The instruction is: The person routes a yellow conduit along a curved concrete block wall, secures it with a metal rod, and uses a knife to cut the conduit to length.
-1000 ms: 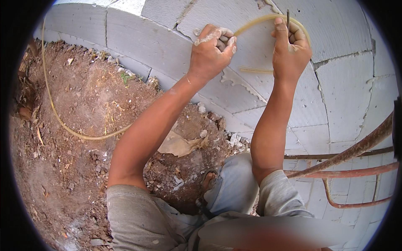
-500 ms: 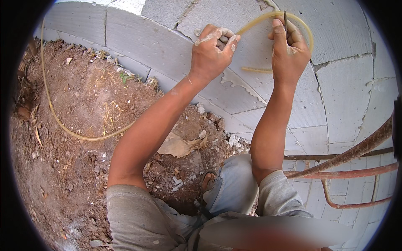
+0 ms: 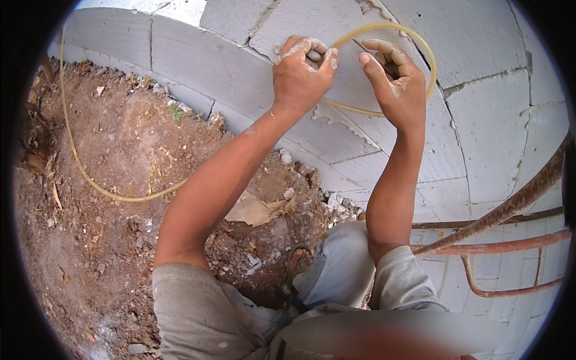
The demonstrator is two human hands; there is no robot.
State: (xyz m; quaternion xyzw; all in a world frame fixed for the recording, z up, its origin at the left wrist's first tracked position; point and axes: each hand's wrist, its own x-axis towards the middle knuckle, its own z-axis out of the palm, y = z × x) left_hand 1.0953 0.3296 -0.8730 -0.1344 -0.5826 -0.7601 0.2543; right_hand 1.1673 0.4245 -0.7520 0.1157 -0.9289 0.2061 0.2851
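Observation:
My left hand [image 3: 303,75] is closed around a thin yellowish, see-through hose [image 3: 387,26], its knuckles against the grey block wall [image 3: 210,66]. From that grip the hose arcs up and right, then loops down behind my right hand [image 3: 399,84] and back toward the left wrist. My right hand, inside the loop, has thumb and fingers closed on a thin dark stick [image 3: 360,45], its tip pointing toward my left hand. The stick's lower part is hidden in the palm, so its kind cannot be told. Both hands are smeared with pale, dried mortar.
Rusty metal bars [image 3: 504,198] slant across at the right, close to my right elbow. Reddish soil [image 3: 114,144] with stones and a torn piece of brown paper [image 3: 255,209] spreads along the wall's foot. Another stretch of the hose curves over the soil at the left.
My right hand has moved left and slightly down, nearer my left hand, and the stick has tipped from upright to slanting left. The hose loop has shifted left. My left hand stays almost still.

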